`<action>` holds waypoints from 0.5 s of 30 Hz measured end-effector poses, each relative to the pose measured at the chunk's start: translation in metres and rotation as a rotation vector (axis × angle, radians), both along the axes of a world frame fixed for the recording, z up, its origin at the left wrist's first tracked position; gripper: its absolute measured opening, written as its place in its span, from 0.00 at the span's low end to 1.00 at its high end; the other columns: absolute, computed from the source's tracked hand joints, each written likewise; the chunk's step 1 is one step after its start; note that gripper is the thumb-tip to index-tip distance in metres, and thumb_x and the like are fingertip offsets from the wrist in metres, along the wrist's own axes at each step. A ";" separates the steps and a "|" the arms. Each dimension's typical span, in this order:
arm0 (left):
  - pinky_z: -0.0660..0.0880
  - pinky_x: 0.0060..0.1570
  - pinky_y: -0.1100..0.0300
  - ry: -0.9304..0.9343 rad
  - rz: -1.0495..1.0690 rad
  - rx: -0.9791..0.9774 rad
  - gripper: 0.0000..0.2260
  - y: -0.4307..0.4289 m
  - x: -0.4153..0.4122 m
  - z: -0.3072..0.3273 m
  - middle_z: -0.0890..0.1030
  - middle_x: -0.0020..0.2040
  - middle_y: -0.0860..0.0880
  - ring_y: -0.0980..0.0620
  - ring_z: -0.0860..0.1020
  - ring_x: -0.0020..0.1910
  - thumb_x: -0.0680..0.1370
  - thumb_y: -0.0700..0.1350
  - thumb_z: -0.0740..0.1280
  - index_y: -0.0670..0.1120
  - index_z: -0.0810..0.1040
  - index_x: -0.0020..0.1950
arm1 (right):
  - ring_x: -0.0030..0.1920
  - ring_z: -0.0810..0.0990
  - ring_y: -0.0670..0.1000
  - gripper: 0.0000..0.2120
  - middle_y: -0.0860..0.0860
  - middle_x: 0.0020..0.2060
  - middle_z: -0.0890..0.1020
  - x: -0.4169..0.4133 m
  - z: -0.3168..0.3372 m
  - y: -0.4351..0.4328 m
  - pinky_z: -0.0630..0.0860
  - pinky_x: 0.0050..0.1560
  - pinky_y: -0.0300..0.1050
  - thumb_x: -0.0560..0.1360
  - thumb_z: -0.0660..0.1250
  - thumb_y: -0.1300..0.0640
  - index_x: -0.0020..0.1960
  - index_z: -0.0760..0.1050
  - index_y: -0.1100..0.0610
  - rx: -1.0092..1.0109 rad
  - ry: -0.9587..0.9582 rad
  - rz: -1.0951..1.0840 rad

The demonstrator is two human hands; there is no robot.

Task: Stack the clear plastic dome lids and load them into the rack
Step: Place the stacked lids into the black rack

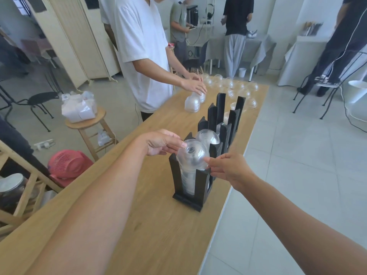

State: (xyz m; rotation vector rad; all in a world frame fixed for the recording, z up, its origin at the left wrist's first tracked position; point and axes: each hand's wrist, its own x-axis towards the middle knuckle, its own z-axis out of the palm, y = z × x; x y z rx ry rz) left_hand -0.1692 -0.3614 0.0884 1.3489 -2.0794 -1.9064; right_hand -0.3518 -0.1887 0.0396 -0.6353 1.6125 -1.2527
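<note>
Left hand (163, 144) pinches the dome lid stack (191, 156) from one side, right hand (228, 169) braces the other with straight fingers, likely to centre it between them in the rack (188, 201).

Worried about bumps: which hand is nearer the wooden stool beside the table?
Left. The left hand pinches the front dome lid on the side of the rack facing the stool; the right hand touches that lid from the opposite side.

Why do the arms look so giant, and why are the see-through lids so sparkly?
Head view: the wide lens stretches the left forearm and right forearm near the bottom edge; bright room light glints white on the top lid in the rack; the far loose lids look soft and washed out.
</note>
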 end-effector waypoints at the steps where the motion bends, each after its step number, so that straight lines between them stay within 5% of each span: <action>1: 0.66 0.63 0.50 -0.009 -0.013 0.005 0.29 -0.001 -0.001 -0.002 0.83 0.53 0.46 0.48 0.78 0.54 0.62 0.50 0.81 0.45 0.79 0.60 | 0.43 0.87 0.54 0.23 0.58 0.43 0.87 0.000 -0.003 0.000 0.83 0.43 0.46 0.65 0.82 0.53 0.50 0.79 0.66 0.009 -0.014 -0.011; 7: 0.58 0.72 0.43 -0.072 -0.068 0.035 0.29 -0.009 -0.007 -0.016 0.81 0.57 0.43 0.40 0.71 0.69 0.62 0.52 0.80 0.45 0.80 0.59 | 0.41 0.87 0.53 0.23 0.57 0.39 0.87 -0.002 -0.017 -0.003 0.83 0.40 0.44 0.64 0.83 0.53 0.50 0.79 0.66 0.049 -0.038 -0.046; 15: 0.61 0.72 0.48 -0.113 -0.100 0.067 0.33 -0.017 -0.012 -0.035 0.78 0.61 0.38 0.40 0.70 0.69 0.60 0.51 0.82 0.37 0.80 0.60 | 0.36 0.87 0.50 0.14 0.52 0.31 0.85 -0.002 -0.038 -0.012 0.81 0.33 0.40 0.69 0.79 0.56 0.46 0.79 0.63 0.135 0.009 -0.046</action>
